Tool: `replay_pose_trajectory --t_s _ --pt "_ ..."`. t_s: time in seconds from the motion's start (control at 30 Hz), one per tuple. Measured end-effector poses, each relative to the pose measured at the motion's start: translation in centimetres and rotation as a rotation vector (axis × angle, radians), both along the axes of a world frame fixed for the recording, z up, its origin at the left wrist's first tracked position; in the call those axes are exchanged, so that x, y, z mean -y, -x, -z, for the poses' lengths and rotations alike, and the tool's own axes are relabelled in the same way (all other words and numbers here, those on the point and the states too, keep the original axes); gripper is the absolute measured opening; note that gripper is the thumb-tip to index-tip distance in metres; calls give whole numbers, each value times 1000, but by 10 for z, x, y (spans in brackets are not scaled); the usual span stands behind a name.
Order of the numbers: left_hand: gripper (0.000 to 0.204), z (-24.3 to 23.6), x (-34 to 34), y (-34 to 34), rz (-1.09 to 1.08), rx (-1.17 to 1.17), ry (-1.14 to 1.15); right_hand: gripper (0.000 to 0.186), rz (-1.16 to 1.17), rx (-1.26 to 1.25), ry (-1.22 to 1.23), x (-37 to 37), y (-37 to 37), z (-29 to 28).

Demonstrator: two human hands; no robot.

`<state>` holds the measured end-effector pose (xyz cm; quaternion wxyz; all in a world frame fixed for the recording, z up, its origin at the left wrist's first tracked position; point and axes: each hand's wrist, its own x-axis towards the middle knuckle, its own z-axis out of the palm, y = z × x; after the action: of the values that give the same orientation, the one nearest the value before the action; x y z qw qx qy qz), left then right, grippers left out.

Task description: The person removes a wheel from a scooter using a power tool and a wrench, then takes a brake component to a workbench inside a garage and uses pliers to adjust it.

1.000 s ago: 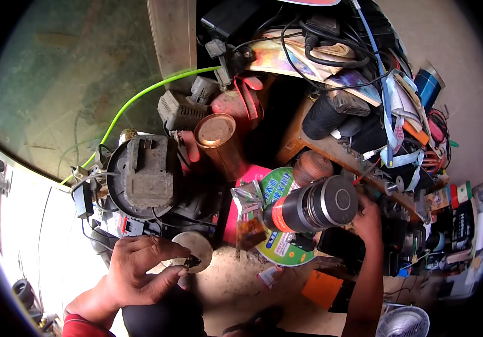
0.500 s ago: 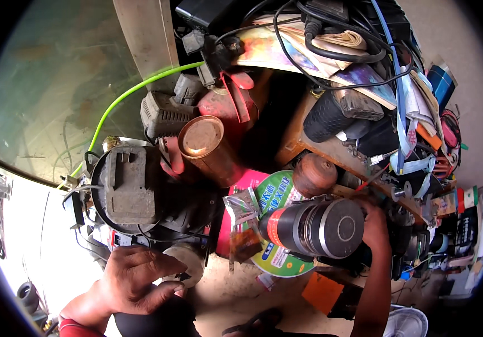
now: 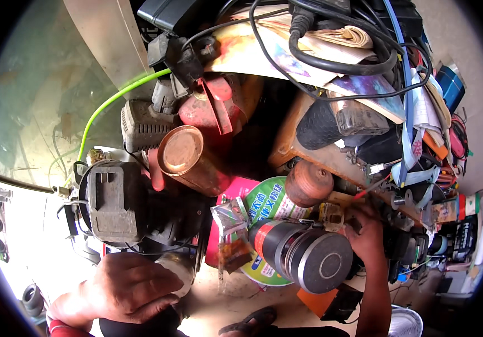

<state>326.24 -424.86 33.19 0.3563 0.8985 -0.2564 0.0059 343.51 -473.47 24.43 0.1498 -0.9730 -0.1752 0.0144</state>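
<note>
My left hand (image 3: 132,287) is closed at the lower left, back of the hand up, fingers bent over the thumb. What it holds is hidden. Just beyond its fingertips is a pale round-ended object (image 3: 178,269). At the right, my right hand (image 3: 365,233) reaches behind a black vacuum flask (image 3: 303,253) with a steel-rimmed lid and a red band. Its fingers curl beside a small clear jar (image 3: 331,215) with amber contents; whether they grip it I cannot tell. Behind the flask sits a round reddish-brown pot (image 3: 308,184).
A green-and-pink printed fan (image 3: 268,196) and a silver packet (image 3: 230,217) lie by the flask. Farther back stand a rusty can (image 3: 188,157) and a red extinguisher-like cylinder (image 3: 207,109). A dusty battery charger (image 3: 115,202) is at left; black cables (image 3: 342,70) loop over papers.
The view has shifted, and the flask now appears lower. The small jar shows beside my right hand. My left hand has turned over, hiding the small dark piece seen at its fingertips.
</note>
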Motion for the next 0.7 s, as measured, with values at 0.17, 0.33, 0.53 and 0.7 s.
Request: replay_pose_trajectory --t_s 0.17,0.33,0.53,0.7 --pt "33 -42 29 -32 -30 41 -75 41 1 -8 -38 -7 -2 0" --pt "31 -69 68 -77 -163 -205 172 37 32 -26 -35 -6 1 -10" --pt "34 -50 129 -153 -529 -654 905 37 -17 20 -72 2 5 -2" --pt "34 22 136 -236 -829 -852 1190 37 -32 48 -66 11 6 10"
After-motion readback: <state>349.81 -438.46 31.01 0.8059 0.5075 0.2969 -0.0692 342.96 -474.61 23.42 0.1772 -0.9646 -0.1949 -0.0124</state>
